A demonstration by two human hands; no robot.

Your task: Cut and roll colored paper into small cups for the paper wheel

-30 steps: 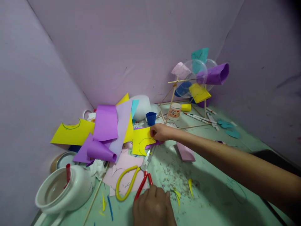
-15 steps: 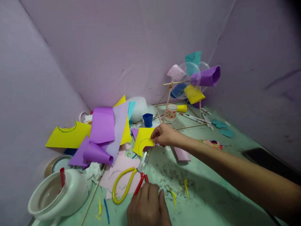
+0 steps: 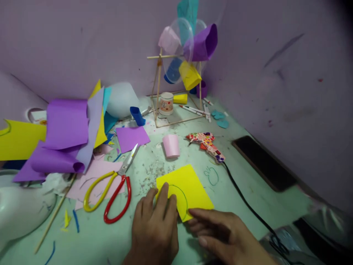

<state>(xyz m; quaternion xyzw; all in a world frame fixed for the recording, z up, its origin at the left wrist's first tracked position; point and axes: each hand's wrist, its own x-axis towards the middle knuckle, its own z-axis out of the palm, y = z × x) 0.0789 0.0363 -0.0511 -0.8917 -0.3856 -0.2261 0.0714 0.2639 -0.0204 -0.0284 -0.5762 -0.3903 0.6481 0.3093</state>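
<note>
A piece of yellow paper (image 3: 191,184) with a curved green line drawn on it lies on the table before me. My left hand (image 3: 156,224) rests on its left corner, fingers spread and flat. At the lower right edge, my right hand (image 3: 223,232) touches the paper with outstretched fingers, its thumb apart. To the left of my hands lie scissors (image 3: 117,187) with one yellow and one red handle, blades partly apart. Beyond the yellow paper stands a small pink paper cup shape (image 3: 171,146). A floral-patterned glue gun (image 3: 205,142) lies to its right.
A stick frame (image 3: 158,82) carrying clear discs and coloured paper cups stands at the back. Purple sheets (image 3: 67,123) pile up at left, near a white pot (image 3: 24,209). A phone (image 3: 261,162) and the glue gun's black cord (image 3: 242,198) are on the right.
My right hand has come back from the far paper pile, and the yellow paper is now close to me under both hands. My left hand has left the scissors' handles. The view has turned right.
</note>
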